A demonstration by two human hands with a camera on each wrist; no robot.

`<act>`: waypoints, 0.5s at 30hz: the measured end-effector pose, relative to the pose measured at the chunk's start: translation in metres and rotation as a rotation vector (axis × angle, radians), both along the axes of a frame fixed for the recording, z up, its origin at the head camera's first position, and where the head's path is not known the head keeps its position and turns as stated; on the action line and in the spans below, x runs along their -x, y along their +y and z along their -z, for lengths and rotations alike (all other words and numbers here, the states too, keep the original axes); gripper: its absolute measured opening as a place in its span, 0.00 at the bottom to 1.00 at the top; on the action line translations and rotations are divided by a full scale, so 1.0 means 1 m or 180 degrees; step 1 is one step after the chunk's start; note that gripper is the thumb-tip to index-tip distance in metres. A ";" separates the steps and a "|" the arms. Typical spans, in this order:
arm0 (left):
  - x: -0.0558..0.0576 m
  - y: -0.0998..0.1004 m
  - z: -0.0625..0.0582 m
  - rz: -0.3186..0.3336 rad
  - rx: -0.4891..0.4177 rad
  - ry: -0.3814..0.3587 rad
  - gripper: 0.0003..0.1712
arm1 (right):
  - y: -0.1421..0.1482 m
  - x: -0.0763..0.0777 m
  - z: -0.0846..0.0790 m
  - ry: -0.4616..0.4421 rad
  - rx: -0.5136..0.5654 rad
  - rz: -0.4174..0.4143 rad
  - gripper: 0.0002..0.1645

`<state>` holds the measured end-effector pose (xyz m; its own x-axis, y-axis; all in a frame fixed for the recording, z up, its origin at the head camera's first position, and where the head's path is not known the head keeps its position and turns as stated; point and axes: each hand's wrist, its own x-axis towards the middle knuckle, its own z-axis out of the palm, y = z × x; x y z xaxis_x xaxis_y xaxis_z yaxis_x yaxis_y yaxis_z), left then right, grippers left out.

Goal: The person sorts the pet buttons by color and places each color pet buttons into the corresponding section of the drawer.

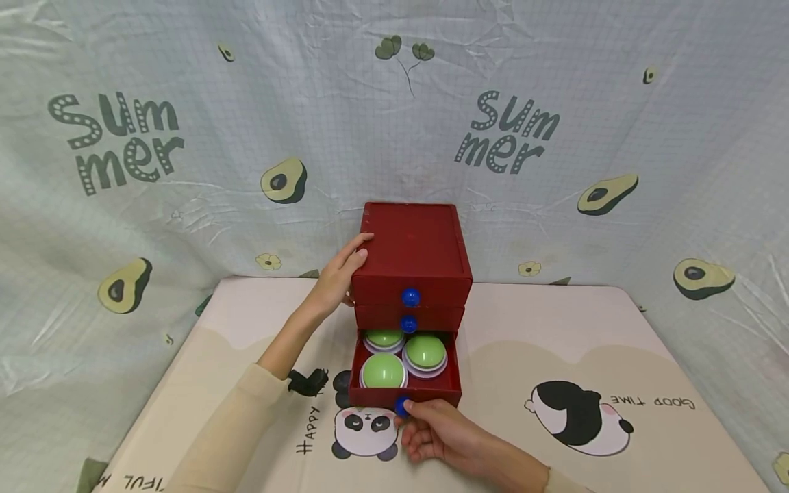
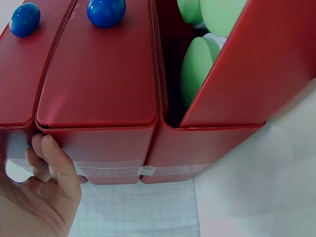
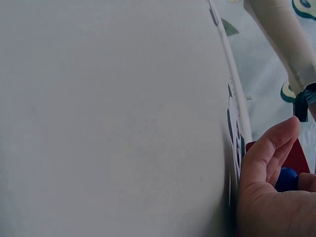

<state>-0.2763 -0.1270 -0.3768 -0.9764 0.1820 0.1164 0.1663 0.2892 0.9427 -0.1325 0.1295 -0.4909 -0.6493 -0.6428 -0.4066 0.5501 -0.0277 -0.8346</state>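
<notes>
A red cabinet (image 1: 411,239) with three stacked drawers stands on the table, and its bottom drawer (image 1: 376,396) is pulled out. Inside that drawer are three round things with green domed tops (image 1: 383,370) and pale rims; the rear one is partly hidden by the drawer above. My right hand (image 1: 446,438) pinches the blue knob (image 3: 286,180) on the drawer's front between thumb and fingers. Against the cabinet's upper left side, my left hand (image 1: 335,282) rests with its fingers extended, touching the top edge. The left wrist view shows fingers (image 2: 58,158) against the red side wall.
Blue knobs (image 1: 410,297) mark the two upper drawers, which are closed. The pale table (image 1: 524,315) bears panda prints. A cloth (image 1: 345,130) with avocado prints hangs behind and at both sides. A black strap (image 1: 308,382) is at my left wrist.
</notes>
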 end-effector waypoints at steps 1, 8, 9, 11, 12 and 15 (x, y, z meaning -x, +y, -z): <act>0.000 0.000 0.000 0.0004 -0.0002 0.0004 0.27 | 0.000 0.001 0.000 0.0005 -0.0025 0.0018 0.27; 0.000 0.000 0.000 0.0007 0.0010 0.0025 0.28 | -0.002 0.011 -0.002 0.0035 -0.0129 0.0151 0.26; 0.000 -0.001 0.000 0.0012 0.0022 0.0022 0.28 | -0.002 0.013 -0.002 0.0028 -0.0122 0.0156 0.26; 0.000 0.000 0.000 0.0014 0.0021 0.0006 0.28 | -0.003 0.016 -0.003 0.0025 -0.0125 0.0168 0.26; 0.000 0.000 0.000 0.0016 0.0022 0.0000 0.29 | -0.003 0.018 -0.003 0.0034 -0.0137 0.0175 0.26; 0.000 -0.001 -0.001 0.0022 0.0023 -0.0012 0.28 | -0.005 0.025 -0.004 0.0058 -0.0204 0.0210 0.27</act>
<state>-0.2759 -0.1275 -0.3762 -0.9755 0.1895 0.1115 0.1649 0.2949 0.9412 -0.1574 0.1248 -0.4865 -0.6970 -0.5712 -0.4334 0.5337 -0.0096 -0.8456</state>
